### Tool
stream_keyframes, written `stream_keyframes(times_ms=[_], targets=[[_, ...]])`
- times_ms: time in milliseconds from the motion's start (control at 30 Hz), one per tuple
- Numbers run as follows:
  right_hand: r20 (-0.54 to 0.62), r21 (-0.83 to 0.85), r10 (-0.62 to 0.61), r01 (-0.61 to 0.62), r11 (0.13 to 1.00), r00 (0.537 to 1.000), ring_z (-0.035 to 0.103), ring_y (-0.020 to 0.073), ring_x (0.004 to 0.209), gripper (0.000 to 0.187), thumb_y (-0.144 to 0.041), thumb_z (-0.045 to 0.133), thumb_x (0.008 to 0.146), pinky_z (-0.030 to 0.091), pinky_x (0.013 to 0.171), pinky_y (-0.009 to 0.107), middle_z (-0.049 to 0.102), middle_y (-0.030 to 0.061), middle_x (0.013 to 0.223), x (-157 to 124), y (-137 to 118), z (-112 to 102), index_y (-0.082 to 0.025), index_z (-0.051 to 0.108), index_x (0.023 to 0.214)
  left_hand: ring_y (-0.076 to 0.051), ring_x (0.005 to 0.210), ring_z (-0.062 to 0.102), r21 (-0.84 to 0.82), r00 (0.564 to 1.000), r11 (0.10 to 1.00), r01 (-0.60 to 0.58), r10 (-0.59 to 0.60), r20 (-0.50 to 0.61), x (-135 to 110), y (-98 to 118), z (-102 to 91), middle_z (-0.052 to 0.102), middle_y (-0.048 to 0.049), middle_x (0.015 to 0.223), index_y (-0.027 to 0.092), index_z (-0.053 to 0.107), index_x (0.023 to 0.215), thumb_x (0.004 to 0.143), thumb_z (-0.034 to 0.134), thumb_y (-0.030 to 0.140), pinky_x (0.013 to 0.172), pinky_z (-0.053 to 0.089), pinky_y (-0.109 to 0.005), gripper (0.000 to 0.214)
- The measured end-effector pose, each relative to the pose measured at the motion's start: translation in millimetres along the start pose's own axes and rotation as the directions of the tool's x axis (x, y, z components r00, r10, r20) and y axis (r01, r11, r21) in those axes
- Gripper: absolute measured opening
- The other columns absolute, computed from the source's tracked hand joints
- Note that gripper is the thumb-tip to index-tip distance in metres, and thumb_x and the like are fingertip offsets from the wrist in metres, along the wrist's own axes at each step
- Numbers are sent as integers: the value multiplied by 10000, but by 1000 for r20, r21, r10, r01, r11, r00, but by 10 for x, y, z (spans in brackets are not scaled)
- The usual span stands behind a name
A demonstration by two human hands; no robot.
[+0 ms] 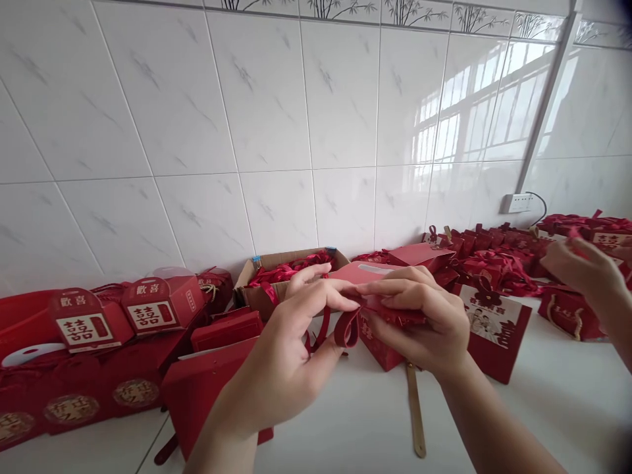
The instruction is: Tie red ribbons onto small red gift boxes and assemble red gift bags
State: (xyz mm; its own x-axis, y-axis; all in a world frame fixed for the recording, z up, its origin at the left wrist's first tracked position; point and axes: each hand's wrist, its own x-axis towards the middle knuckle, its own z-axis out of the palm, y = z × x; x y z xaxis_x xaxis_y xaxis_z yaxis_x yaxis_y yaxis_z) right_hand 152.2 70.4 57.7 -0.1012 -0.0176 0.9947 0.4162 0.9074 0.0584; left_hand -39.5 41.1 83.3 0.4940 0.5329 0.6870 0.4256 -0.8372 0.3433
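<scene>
Near the middle of the head view, my left hand and my right hand meet with fingertips almost touching. Between them is a dark red ribbon, bent into a loop that hangs below the fingers. The left thumb and fingers pinch the ribbon, and the right fingers close on it at the knot side. Behind and under my right hand stands a red gift box, partly covered by the hand. A gold-coloured strap lies on the white table below it.
Left are red boxes with white labels and a standing red bag. An open cardboard box of red ribbons sits behind. Right stand a printed red bag and many red boxes; another person's hand reaches in there.
</scene>
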Motion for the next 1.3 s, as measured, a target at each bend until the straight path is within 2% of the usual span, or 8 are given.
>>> stream_keyframes(times_ms=[100,233,500,867,1033,1167,1233,1300], targets=[[-7,8,5,-5,1000,1000,657,197,665,252,-60,686,735,495,583,371,765,41,842,-4,-1,8,-228,498,741,-171,1357,341,56,998,998,-37,40,-40,11,8,11,536,9,1314,256,539,973,777,502,-10,1175,286,-413,333],[-16,18,41,-41,999,999,648,190,664,237,-60,683,737,486,571,354,761,47,845,-8,-4,22,-224,512,744,-167,1323,399,50,991,991,-122,124,-56,35,12,32,573,-4,1264,238,534,949,770,495,-25,1163,306,-400,320],[-16,35,51,-50,998,999,662,195,666,226,-72,694,747,487,589,361,747,48,807,6,-16,34,-217,521,761,-215,1256,488,-63,994,994,-85,80,-70,28,-33,49,593,-33,1223,236,555,964,788,517,-1,1060,427,-434,298],[-39,11,4,-4,1000,999,650,188,613,250,-79,709,730,486,547,347,723,30,723,9,-1,54,-225,509,763,-203,1210,540,-24,992,995,-94,91,-89,19,-3,38,639,-14,1168,238,566,940,804,541,31,1056,427,-415,249],[-12,-4,18,-18,1000,1000,642,176,599,243,-93,690,745,483,557,344,706,13,711,8,0,45,-235,493,763,-203,1200,555,48,979,986,-162,167,-121,47,-12,31,670,-9,1126,238,578,930,785,540,-3,1078,403,-416,284],[-16,18,54,-54,998,998,616,162,570,243,-98,673,756,471,549,330,697,9,692,10,-18,56,-235,472,746,-214,1162,582,100,954,969,-226,241,-178,66,-35,62,693,-5,1042,263,583,1005,802,556,12,1070,414,-444,324],[-24,12,56,-56,998,998,611,159,571,241,-102,676,754,463,545,322,710,14,714,4,-24,67,-233,474,742,-199,1088,620,78,950,974,-212,224,-215,57,-59,86,691,0,1017,275,567,1063,812,564,20,1024,464,-414,357],[-24,2,47,-47,999,999,622,158,592,234,-110,678,754,462,564,325,745,33,825,-6,-25,76,-232,479,739,-172,994,654,27,952,984,-176,177,-249,43,-85,105,687,5,1002,281,544,1118,826,574,36,966,512,-359,382]])
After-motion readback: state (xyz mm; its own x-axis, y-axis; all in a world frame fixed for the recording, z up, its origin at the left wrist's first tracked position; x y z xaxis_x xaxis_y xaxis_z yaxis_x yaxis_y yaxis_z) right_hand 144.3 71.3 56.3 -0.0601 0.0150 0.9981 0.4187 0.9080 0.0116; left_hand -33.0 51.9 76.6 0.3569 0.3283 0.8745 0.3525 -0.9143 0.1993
